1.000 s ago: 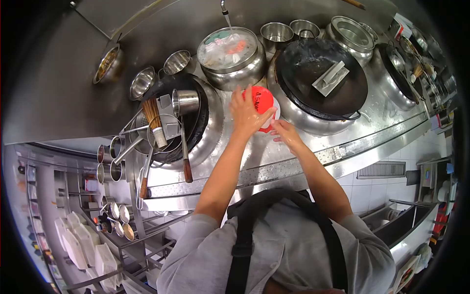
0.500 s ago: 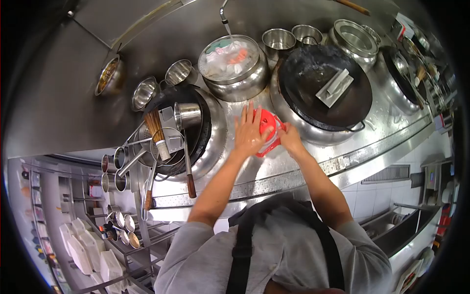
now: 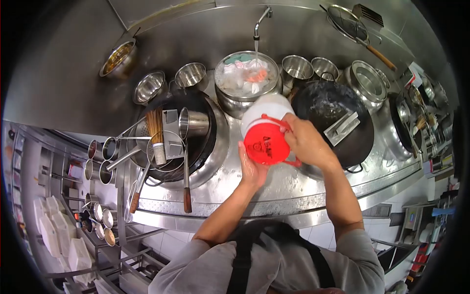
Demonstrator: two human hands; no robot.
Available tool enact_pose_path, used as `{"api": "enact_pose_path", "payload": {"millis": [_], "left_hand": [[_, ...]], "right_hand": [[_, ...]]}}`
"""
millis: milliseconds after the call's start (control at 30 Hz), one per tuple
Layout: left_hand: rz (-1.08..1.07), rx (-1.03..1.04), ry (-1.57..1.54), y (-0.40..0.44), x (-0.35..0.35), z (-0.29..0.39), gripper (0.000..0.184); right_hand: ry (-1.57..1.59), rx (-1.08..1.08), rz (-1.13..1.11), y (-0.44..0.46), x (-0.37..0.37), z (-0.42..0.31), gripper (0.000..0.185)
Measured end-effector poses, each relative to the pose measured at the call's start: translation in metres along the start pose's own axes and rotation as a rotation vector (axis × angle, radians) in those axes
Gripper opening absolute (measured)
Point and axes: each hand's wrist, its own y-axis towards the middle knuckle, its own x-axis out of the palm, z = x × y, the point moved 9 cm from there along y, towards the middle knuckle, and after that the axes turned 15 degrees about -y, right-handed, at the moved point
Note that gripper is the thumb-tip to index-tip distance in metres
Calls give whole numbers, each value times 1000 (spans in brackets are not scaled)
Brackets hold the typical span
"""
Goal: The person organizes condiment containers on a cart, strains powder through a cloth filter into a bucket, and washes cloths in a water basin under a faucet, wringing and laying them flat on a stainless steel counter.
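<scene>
A white container with a red lid point(image 3: 267, 143) is tilted, its lettered lid facing me, above the steel counter. My right hand point(image 3: 306, 142) is wrapped round the red rim or handle at its right side. Against the lower left of the lid rests my left hand point(image 3: 252, 165), palm up along the side with its fingers extended. Just behind the container, water runs from a tap point(image 3: 256, 37) into a steel pot point(image 3: 237, 105) full of water, with white, orange and green cloths point(image 3: 255, 74) in it.
At the left, a wok point(image 3: 210, 115) holds a steel pot, brush, strainers and ladles. Another wok point(image 3: 355, 147) with a metal-handled plate point(image 3: 341, 128) stands at the right. Steel bowls point(image 3: 297, 67) line the back. A strainer point(image 3: 348, 24) hangs at the upper right.
The red-lidded container has come up off the counter and tilted towards me. My left hand has moved from on top of the lid to its lower left side. The view has shifted, showing more wall.
</scene>
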Motion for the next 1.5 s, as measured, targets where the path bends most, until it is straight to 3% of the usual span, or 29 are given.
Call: {"api": "enact_pose_path", "payload": {"millis": [133, 333, 467, 733, 833, 933, 1033, 1133, 1233, 1333, 1400, 1433, 1467, 1500], "left_hand": [[-178, 182, -7, 89, 38, 31, 78], [-103, 249, -21, 224, 5, 54, 77], [-29, 303, -31, 274, -20, 58, 78], [44, 303, -146, 316, -15, 57, 82], [87, 279, -180, 306, -8, 54, 82], [19, 328, -131, 289, -3, 54, 95], [113, 327, -32, 259, -15, 46, 91], [207, 1041, 965, 181, 16, 80, 75], [82, 1244, 1441, 114, 69, 96, 63], [-133, 992, 1580, 86, 105, 108, 54], [-50, 865, 1866, 71, 121, 106, 51], [-84, 890, 1875, 58, 123, 105, 52], [-169, 1043, 1726, 29, 121, 102, 53], [-120, 1078, 1626, -10, 125, 90, 54]], "right_hand": [[-54, -70, 141, 54, -35, 1, 14], [-142, -135, 272, 160, 3, 57, 13], [-137, -198, 328, 194, 18, 75, 8], [-323, -183, 447, 227, 9, 66, 16], [-300, -132, 454, 227, 15, 54, 16], [-176, -108, 447, 219, 15, 46, 16], [-49, -94, 475, 198, 2, 30, 21], [89, -49, 546, 172, -14, 16, 24], [122, -106, 596, 131, -21, -3, 28], [61, -130, 555, 97, -21, -10, 29], [163, -28, 433, 73, -9, -9, 29], [251, 64, 355, 58, -2, -3, 30], [303, 123, 300, 47, 7, 2, 30], [389, 137, 257, 34, 20, 5, 30]]}}
